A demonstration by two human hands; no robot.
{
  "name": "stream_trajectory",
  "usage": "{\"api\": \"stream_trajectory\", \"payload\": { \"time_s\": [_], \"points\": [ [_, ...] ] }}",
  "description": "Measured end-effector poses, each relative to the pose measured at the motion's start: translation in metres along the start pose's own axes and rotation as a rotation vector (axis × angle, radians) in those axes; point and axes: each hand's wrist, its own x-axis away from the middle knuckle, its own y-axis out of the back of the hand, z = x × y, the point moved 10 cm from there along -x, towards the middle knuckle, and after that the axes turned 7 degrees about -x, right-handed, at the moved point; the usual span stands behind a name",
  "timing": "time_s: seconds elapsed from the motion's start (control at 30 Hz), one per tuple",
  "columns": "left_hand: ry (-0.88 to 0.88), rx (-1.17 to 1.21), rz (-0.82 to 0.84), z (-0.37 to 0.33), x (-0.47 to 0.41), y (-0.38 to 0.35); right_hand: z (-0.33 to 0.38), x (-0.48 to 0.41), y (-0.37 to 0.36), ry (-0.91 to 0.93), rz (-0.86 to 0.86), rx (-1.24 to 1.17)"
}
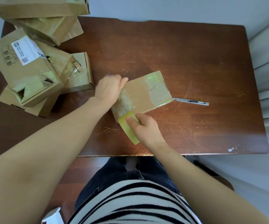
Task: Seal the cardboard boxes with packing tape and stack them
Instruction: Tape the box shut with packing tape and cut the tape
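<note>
On the table (195,62), left hand (109,89) grips box (143,96); right hand (145,128) pinches tape (129,135)

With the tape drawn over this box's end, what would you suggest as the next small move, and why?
Probably cut the strip free: the tape already covers the box end under the left hand, the right hand pinches the surplus, and the knife lies beside it.

6 cardbd boxes (146,96) (40,5) (49,29) (22,62) (80,73) (35,107), 1 tape roll (129,130), 1 util. knife (191,101), 2 hands (109,89) (144,126).
</note>
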Motion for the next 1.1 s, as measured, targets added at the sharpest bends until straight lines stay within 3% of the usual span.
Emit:
{"api": "stream_trajectory", "payload": {
  "time_s": [0.23,0.63,0.87,1.0,1.1],
  "points": [
    [0.022,-0.014,0.093,-0.001,0.009,-0.027,0.000,-0.004,-0.001,0.001,0.009,0.011],
    [0.017,-0.064,0.095,-0.007,0.027,-0.040,0.005,-0.008,-0.004,0.024,0.036,0.029],
    [-0.115,-0.184,0.159,-0.017,0.033,-0.045,0.009,-0.007,-0.008,0.056,0.067,0.081],
    [-0.234,-0.187,0.103,-0.029,0.036,-0.041,0.012,-0.007,-0.008,0.077,0.083,0.125],
    [-0.163,-0.120,0.187,-0.023,0.034,-0.042,0.008,-0.009,-0.005,0.052,0.063,0.052]
  ]
}}
